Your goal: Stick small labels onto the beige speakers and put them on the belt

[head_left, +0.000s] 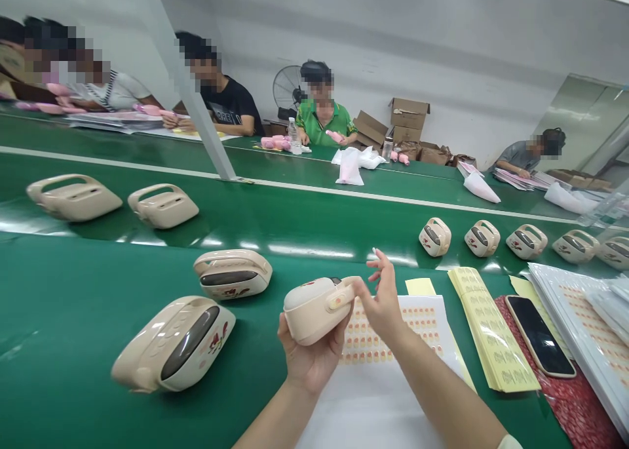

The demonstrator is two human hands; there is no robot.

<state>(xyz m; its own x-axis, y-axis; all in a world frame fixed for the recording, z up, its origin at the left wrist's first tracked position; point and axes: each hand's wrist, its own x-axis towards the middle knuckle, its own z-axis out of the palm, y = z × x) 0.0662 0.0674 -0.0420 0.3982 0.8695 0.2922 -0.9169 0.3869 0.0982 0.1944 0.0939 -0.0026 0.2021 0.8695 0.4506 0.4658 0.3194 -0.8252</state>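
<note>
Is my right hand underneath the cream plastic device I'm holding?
No: your left hand supports the cream plastic device from below; your right hand is at its handle.

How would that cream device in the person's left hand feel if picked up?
The device is probably stiff: it looks like moulded plastic. It seems fairly light, since the left hand cups it from below. Being smooth and rounded, it may be slippery.
</note>
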